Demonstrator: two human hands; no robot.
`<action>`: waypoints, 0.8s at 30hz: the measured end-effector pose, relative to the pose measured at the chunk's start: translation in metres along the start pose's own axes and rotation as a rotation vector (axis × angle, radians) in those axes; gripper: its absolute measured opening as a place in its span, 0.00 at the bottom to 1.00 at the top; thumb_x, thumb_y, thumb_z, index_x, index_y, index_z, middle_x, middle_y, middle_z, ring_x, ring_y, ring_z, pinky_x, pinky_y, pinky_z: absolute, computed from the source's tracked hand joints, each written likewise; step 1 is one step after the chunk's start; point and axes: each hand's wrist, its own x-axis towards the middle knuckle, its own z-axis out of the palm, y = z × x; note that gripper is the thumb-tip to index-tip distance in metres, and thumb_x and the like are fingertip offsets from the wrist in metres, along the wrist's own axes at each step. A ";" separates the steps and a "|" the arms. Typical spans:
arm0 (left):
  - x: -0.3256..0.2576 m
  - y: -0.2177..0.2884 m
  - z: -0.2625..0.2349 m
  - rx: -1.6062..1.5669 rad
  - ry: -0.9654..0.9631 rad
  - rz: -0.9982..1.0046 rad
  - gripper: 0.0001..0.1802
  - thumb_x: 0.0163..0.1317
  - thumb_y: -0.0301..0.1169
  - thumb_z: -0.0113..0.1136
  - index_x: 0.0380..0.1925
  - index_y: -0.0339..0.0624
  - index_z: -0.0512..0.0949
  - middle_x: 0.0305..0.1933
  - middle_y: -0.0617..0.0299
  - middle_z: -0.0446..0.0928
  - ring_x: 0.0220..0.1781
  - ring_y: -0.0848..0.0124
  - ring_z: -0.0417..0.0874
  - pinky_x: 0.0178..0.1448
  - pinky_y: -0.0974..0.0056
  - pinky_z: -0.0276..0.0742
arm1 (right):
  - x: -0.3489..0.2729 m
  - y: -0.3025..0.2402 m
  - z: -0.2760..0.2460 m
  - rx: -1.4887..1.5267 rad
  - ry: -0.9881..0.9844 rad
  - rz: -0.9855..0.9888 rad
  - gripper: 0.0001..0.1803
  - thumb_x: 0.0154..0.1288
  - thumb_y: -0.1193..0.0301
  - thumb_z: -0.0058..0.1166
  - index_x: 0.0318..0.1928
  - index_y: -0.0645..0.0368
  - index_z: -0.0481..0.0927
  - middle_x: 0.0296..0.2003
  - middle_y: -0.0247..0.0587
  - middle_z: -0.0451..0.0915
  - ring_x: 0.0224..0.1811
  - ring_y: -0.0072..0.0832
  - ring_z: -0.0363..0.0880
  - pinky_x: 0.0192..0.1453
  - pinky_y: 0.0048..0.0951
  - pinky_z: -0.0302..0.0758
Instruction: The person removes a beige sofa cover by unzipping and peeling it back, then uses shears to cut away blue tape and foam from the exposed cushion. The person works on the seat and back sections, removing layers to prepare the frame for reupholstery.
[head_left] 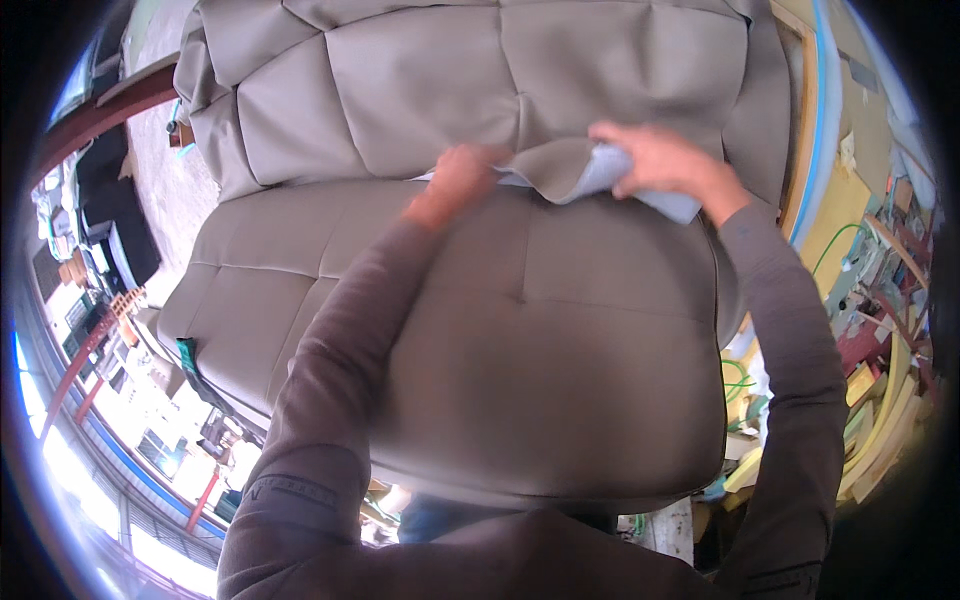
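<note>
A taupe upholstery cover [420,85] with stitched panels lies loosely over the back part of a sofa. Its lower edge is lifted and turned over, so the pale underside [605,172] shows. My left hand [462,180] is closed on this edge near the middle, its fingertips blurred. Farther right, my right hand [680,168] grips the turned-up flap between thumb and fingers. Between the two hands the flap bulges in a curved fold. Below it spreads the padded seat [560,370], covered in the same taupe material with stitched seams, under both forearms.
A wooden frame edge [805,120] runs along the right of the sofa. Foam offcuts and scraps [885,400] are piled on the right. A dark green strap [188,355] hangs at the seat's left edge. Reddish metal beams [110,110] stand on the left.
</note>
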 end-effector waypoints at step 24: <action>0.011 -0.049 0.050 -0.174 0.067 0.149 0.17 0.57 0.26 0.62 0.46 0.51 0.90 0.46 0.53 0.89 0.49 0.49 0.88 0.56 0.47 0.82 | 0.079 -0.053 0.108 -0.197 0.132 0.172 0.26 0.68 0.60 0.65 0.64 0.53 0.80 0.58 0.56 0.84 0.61 0.54 0.82 0.64 0.51 0.79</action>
